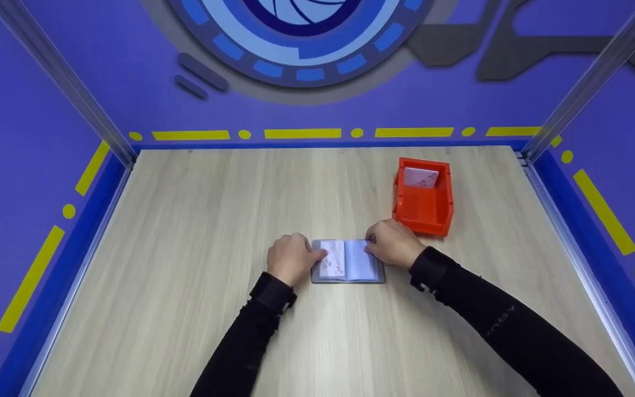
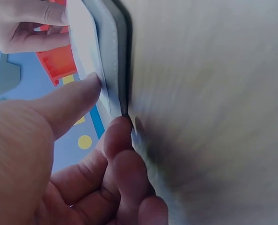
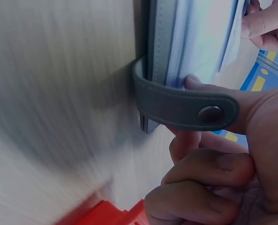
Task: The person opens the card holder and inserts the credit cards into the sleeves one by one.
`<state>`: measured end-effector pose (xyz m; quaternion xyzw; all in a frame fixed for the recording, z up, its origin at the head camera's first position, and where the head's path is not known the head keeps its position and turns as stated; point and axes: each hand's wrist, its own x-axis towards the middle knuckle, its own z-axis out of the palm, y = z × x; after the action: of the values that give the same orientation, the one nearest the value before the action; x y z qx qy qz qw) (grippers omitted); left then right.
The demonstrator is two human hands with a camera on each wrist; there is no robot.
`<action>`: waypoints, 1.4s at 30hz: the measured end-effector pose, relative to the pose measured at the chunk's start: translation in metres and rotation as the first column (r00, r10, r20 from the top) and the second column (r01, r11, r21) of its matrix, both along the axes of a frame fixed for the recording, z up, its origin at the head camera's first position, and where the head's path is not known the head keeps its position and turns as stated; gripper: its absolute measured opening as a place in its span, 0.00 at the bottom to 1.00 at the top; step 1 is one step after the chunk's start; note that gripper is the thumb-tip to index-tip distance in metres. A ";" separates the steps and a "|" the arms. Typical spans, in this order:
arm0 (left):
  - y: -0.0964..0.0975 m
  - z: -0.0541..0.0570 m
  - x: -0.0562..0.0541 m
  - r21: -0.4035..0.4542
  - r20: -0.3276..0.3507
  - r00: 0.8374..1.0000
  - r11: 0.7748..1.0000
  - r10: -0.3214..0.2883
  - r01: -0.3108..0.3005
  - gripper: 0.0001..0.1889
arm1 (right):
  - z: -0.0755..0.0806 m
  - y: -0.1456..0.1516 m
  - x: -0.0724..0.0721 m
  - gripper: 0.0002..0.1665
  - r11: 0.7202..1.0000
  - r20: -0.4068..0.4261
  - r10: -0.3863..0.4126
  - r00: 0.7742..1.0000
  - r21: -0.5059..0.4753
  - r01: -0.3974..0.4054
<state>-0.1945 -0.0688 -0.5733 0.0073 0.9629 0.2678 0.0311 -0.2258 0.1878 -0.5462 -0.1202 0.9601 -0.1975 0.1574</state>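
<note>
A grey card holder [image 1: 361, 264] lies opened flat on the table, its clear plastic sleeves facing up. In its left page sits a white card with pinkish marks [image 1: 332, 258]. My left hand [image 1: 291, 258] pinches the holder's left side, thumb [image 2: 89, 86] on the page and fingertips at the cover's edge. At the upper right corner, my right hand [image 1: 396, 242] grips the other side, its thumb on the clear sleeves and the other fingers curled below. Beside that thumb, a stitched strap [image 3: 176, 105] with a metal snap [image 3: 210, 114] sticks up from the cover.
An open red bin [image 1: 422, 227] stands behind my right hand, with a pinkish-white card [image 1: 420, 177] leaning on its back wall. Purple-blue panels [image 1: 306, 116] and metal rails enclose the wooden table [image 1: 202, 209] at the back and sides.
</note>
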 end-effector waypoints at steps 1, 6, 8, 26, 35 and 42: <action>0.000 0.000 0.000 0.003 0.004 1.000 1.000 0.002 -0.002 0.23 | 0.000 0.000 0.000 0.15 1.000 -0.005 0.004 1.000 -0.007 -0.004; -0.001 0.002 -0.002 0.006 0.018 1.000 1.000 0.005 -0.005 0.23 | 0.000 0.000 0.000 0.14 0.999 -0.045 0.025 0.999 -0.020 -0.026; 0.000 0.002 -0.002 0.005 0.016 1.000 1.000 0.006 -0.006 0.24 | 0.000 -0.001 0.000 0.14 0.999 -0.055 0.035 0.998 -0.017 -0.036; 0.001 0.000 0.001 0.018 -0.013 1.000 1.000 -0.010 0.010 0.23 | 0.002 -0.001 0.000 0.04 0.998 -0.089 0.035 0.995 -0.044 -0.039; 0.001 0.001 0.001 0.012 -0.021 1.000 1.000 -0.011 0.012 0.23 | 0.009 -0.002 0.004 0.09 0.997 -0.149 0.032 0.988 -0.062 -0.041; 0.000 0.000 0.001 0.014 -0.001 1.000 1.000 -0.001 0.001 0.22 | 0.013 -0.006 0.003 0.13 0.998 -0.117 -0.002 0.993 -0.063 -0.005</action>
<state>-0.1938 -0.0691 -0.5731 0.0081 0.9611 0.2743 0.0309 -0.2227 0.1820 -0.5335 -0.1371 0.9609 -0.2203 0.0971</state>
